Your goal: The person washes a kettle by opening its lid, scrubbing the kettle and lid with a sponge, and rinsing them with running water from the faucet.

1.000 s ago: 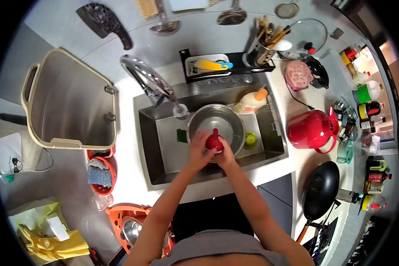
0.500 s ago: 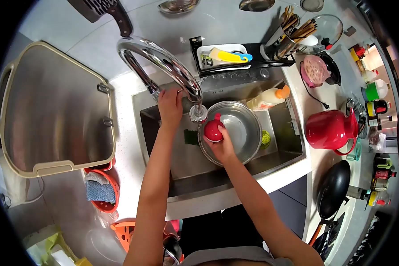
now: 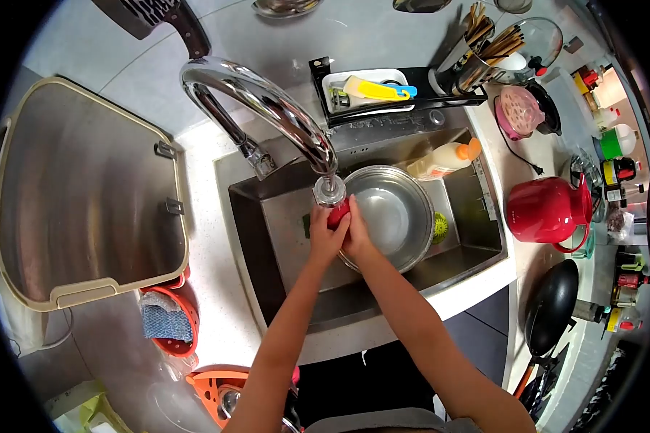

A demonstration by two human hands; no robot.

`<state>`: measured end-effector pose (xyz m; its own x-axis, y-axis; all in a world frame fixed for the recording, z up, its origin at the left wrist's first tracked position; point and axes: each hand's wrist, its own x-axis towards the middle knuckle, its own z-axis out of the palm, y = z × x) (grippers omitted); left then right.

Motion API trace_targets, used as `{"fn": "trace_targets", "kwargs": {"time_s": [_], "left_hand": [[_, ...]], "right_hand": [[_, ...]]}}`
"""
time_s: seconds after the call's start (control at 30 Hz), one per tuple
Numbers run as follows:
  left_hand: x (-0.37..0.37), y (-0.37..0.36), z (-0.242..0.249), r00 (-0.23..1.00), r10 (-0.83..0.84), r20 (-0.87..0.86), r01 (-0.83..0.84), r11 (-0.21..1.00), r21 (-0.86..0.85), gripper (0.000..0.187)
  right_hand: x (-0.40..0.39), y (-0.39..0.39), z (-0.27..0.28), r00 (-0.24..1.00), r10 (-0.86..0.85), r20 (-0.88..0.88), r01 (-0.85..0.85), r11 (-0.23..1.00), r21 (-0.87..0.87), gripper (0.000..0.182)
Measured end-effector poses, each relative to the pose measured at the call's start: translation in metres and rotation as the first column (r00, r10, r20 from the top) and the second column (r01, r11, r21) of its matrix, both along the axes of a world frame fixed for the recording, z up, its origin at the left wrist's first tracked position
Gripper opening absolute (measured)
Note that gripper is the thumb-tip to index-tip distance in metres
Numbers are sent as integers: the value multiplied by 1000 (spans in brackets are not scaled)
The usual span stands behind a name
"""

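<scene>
Both of my hands are closed round a small red round object [image 3: 339, 212], right under the spout of the chrome faucet [image 3: 330, 189]. My left hand [image 3: 326, 237] wraps it from the left, and my right hand [image 3: 356, 232] holds it from the right. Much of the red object is covered by my fingers and the faucet head. Beside and below my hands, a round metal basin [image 3: 393, 216] sits in the steel sink [image 3: 267, 238]. Whether water is running cannot be made out.
A bottle with an orange pump [image 3: 444, 160] and a green scrubber [image 3: 440, 227] lie right of the basin. The counter holds a red kettle [image 3: 545, 209] and a black pan [image 3: 552, 307]. At the left stands a large beige-rimmed board [image 3: 87, 195].
My left hand has left the faucet handle and come down to the red object. My right hand has moved the red object slightly left, under the spout. The view has shifted a little.
</scene>
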<state>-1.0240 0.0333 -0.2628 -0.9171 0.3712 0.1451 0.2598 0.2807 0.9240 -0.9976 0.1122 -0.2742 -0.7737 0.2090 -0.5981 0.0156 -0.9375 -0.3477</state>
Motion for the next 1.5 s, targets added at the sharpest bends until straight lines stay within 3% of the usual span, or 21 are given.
{"fn": "trace_targets", "kwargs": {"time_s": [0.07, 0.1, 0.2, 0.23, 0.33, 0.43, 0.47, 0.53, 0.6, 0.67, 0.77, 0.87, 0.93, 0.97, 1.03, 1.1, 1.2, 1.33, 1.4, 1.43, 1.5], "left_hand": [[-3, 10, -5, 977, 71, 200, -75, 997, 10, 24], [-2, 18, -10, 962, 133, 237, -165, 979, 120, 18], [-12, 27, -54, 820, 145, 554, -396, 843, 365, 15], [-14, 26, -59, 806, 173, 566, -385, 880, 279, 15], [-7, 31, -52, 700, 77, 710, -483, 783, 392, 18], [0, 25, -38, 849, 37, 526, -269, 889, 372, 21], [1, 22, -34, 899, 17, 438, -178, 927, 330, 22], [-7, 21, -14, 791, 34, 610, -318, 876, 364, 18], [-13, 20, -23, 688, 24, 726, -442, 806, 393, 16], [-14, 20, -32, 653, -6, 757, -449, 802, 394, 15], [-11, 20, -24, 647, -55, 761, -414, 812, 411, 19], [-6, 17, -30, 652, -162, 740, -376, 779, 501, 22], [-5, 12, -25, 647, -228, 728, -299, 803, 517, 24], [-6, 10, -22, 640, -188, 746, -271, 853, 447, 25], [-8, 7, -16, 629, -103, 771, -212, 931, 297, 27], [-10, 8, -13, 703, -81, 706, -171, 945, 278, 26], [-12, 5, -29, 737, -105, 668, -170, 927, 334, 22], [-12, -15, -53, 642, -152, 751, -228, 898, 376, 19], [-9, -24, -58, 615, -81, 784, -328, 878, 348, 20], [-8, -29, -57, 598, -46, 800, -377, 865, 332, 21], [-6, -42, -85, 763, 62, 644, -270, 935, 230, 25]], "right_hand": [[4, -7, 0, 996, -85, -2, 83, 974, 209, 37], [4, -8, -8, 992, -128, 22, 118, 960, 253, 31], [9, -10, -3, 987, -155, 30, 122, 867, 484, 26], [10, -8, -4, 986, -152, 63, 94, 831, 548, 24], [11, -1, 1, 996, -88, 28, 53, 797, 602, 25], [3, 8, 14, 987, -148, 59, 114, 918, 381, 25], [3, 7, 11, 991, -123, 52, 80, 858, 507, 26], [0, 0, 12, 996, -71, 46, 16, 688, 726, 27], [6, -9, 14, 995, -95, 14, 53, 662, 748, 30], [8, -13, 17, 994, -103, -21, 82, 632, 770, 30], [10, -7, 5, 983, -184, -14, 159, 806, 570, 29], [19, 3, -2, 996, -76, -47, 89, 915, 395, 39], [26, 9, 3, 992, 34, 122, -58, 979, 197, 48], [29, 12, 6, 975, 100, 197, -119, 989, 88, 53], [35, 8, 31, 952, 256, 169, -273, 958, 88, 58], [38, 3, 45, 920, 361, 151, -384, 909, 163, 56], [37, 0, 16, 963, 262, 55, -268, 927, 262, 52], [29, 2, 19, 983, 157, 90, -168, 977, 131, 49], [24, 6, 11, 990, 91, 104, -89, 996, -16, 47], [22, 8, 10, 990, 93, 101, -94, 996, 2, 49], [22, 15, -9, 996, 82, 41, -78, 993, -93, 50]]}}
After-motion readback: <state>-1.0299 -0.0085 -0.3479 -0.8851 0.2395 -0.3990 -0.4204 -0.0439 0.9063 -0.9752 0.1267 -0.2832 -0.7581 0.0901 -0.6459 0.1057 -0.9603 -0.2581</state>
